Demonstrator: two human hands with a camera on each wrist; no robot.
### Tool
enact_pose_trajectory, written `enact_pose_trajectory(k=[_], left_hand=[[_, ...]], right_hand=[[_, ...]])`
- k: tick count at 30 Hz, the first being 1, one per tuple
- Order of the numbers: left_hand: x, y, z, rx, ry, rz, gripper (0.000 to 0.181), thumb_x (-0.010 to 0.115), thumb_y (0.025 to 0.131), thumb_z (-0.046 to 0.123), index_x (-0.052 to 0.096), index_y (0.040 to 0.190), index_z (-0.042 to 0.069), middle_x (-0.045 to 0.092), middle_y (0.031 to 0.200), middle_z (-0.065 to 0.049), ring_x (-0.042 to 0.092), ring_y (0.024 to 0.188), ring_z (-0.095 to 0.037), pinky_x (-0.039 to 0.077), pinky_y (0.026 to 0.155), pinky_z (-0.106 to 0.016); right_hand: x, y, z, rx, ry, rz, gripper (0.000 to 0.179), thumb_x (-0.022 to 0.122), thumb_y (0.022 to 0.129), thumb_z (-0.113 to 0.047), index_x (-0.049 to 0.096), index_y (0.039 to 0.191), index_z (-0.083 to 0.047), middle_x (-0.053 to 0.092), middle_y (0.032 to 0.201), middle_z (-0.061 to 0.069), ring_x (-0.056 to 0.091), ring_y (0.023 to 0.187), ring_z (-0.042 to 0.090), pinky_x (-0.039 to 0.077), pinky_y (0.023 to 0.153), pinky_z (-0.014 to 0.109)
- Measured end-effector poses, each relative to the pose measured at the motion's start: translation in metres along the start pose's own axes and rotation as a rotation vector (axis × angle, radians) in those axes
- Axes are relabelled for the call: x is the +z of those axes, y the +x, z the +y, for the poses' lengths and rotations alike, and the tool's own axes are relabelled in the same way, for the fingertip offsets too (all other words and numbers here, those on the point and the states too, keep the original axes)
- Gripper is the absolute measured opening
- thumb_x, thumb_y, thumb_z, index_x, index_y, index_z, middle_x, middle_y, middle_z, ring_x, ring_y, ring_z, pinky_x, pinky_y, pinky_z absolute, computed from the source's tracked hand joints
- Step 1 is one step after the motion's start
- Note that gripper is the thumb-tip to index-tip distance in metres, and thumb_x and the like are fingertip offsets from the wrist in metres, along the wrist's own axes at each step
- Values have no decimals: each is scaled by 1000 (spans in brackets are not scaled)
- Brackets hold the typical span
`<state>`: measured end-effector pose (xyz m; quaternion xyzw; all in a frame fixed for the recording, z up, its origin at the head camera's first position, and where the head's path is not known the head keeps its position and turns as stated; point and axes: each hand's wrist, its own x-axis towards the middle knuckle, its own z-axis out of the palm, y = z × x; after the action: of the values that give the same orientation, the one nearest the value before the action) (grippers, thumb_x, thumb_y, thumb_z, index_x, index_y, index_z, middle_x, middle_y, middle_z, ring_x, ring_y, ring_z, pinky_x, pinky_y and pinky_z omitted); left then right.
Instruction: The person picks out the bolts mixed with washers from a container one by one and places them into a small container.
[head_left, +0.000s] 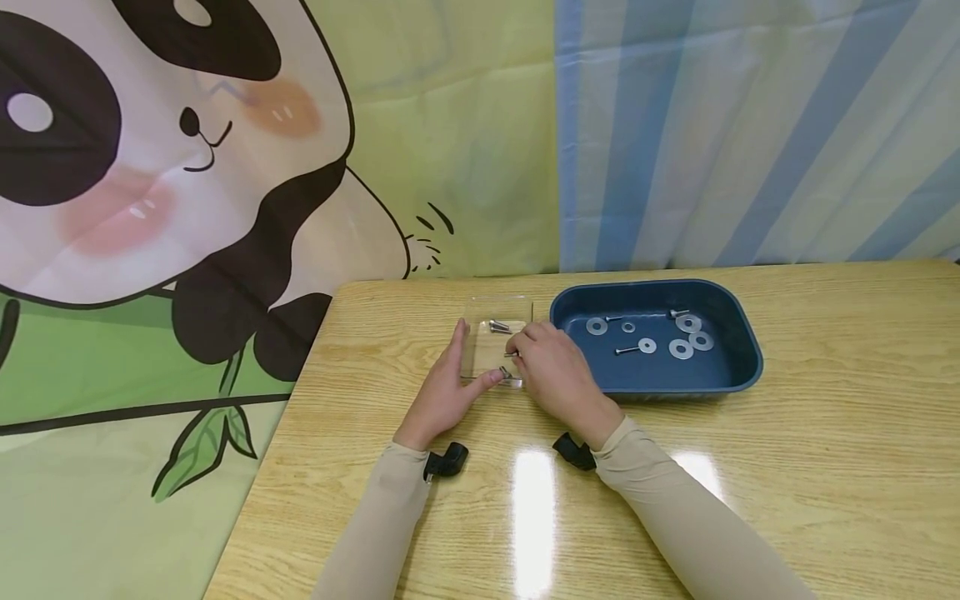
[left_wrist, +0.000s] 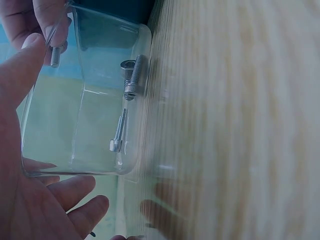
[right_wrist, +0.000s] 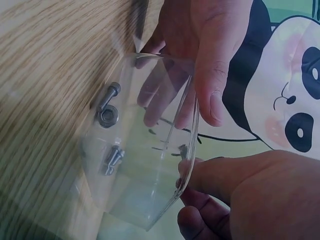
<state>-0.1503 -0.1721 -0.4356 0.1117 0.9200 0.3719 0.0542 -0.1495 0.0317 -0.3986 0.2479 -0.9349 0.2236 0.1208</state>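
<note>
A clear plastic box (head_left: 480,358) stands on the table with several socket-head bolts (head_left: 498,326) lying on its bottom. My left hand (head_left: 440,396) rests against it, fingers extended along the left wall and thumb (right_wrist: 212,95) reaching over the near rim. With thumb and fingers, my right hand (head_left: 555,371) pinches a bolt (left_wrist: 55,57) at the box's near right part; its threaded end points down and the fingertips hide its head. In the right wrist view, more bolts (right_wrist: 114,159) show through the clear wall.
A blue tray (head_left: 660,390) stands to the right of the box, holding several flat washers (head_left: 681,349) and a few bolts (head_left: 626,351). Behind the wooden table (head_left: 840,467) hangs a panda-printed cloth (head_left: 465,167) beside a striped curtain (head_left: 750,133).
</note>
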Motion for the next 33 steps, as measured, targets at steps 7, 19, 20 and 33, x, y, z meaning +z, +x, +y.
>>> enact_pose_trajectory(k=[7, 19, 20, 33], left_hand=[[1, 0, 0, -2, -1, 5, 103, 63, 93, 60, 1, 164, 18, 14, 167, -1, 23, 150, -30, 26, 118, -53], [1, 0, 0, -4, 0, 9, 103, 63, 93, 60, 1, 164, 18, 15, 167, 0, 23, 150, -29, 26, 118, -53], [1, 0, 0, -4, -1, 9, 103, 63, 93, 60, 1, 164, 19, 16, 167, 0, 24, 150, -29, 26, 118, -53], [0, 0, 1, -11, -1, 2, 104, 61, 92, 64, 1, 164, 19, 15, 167, 0, 23, 150, -30, 26, 117, -55]], right_hand=[[1, 0, 0, -34, -9, -8, 7, 70, 94, -8, 75, 99, -8, 68, 99, 5, 60, 97, 25, 50, 85, 41], [1, -1, 0, -36, -26, -17, 12, 73, 92, -8, 75, 103, -6, 68, 102, 6, 59, 96, 26, 50, 84, 40], [1, -1, 0, -35, -22, -15, 12, 73, 92, -8, 74, 103, -6, 68, 102, 6, 59, 96, 26, 50, 85, 40], [-7, -2, -1, -26, 10, -8, 14, 73, 92, -8, 74, 106, -7, 66, 105, 6, 57, 100, 25, 50, 87, 39]])
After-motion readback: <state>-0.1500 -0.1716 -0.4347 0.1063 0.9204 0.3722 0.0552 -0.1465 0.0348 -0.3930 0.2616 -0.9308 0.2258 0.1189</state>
